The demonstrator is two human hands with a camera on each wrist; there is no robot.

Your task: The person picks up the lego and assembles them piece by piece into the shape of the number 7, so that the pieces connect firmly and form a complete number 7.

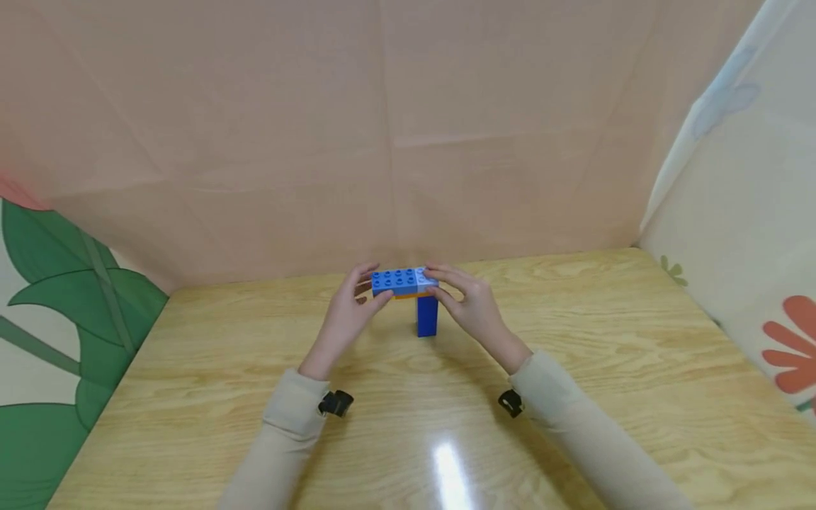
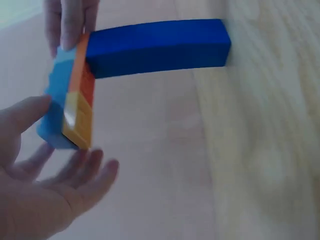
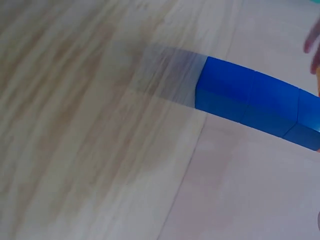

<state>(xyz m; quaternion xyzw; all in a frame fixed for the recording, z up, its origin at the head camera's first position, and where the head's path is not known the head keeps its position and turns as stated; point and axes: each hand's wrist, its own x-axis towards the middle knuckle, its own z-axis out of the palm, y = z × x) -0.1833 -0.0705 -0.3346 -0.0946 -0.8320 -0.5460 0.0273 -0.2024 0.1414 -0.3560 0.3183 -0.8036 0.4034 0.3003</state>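
Note:
A dark blue column of stacked toy building bricks (image 1: pixel 427 317) stands upright on the wooden table. Across its top lies a layer of orange (image 2: pixel 81 75) and yellow bricks (image 2: pixel 77 120), reaching out to the left. On that layer sit a blue studded brick (image 1: pixel 394 282) and, at its right, a light blue brick (image 1: pixel 423 279). My left hand (image 1: pixel 349 306) holds the free left end of the blue brick, thumb on its near side. With thumb and fingers my right hand (image 1: pixel 473 303) pinches the light blue brick above the column. Only part of the column shows in the right wrist view.
The wooden table (image 1: pixel 223 368) ends at a pinkish cloth backdrop (image 1: pixel 287 142) close behind the bricks. Printed panels with green leaves (image 1: pixel 51 304) and a red flower (image 1: pixel 790 347) flank it. Each wrist carries a small black device (image 1: pixel 336 403).

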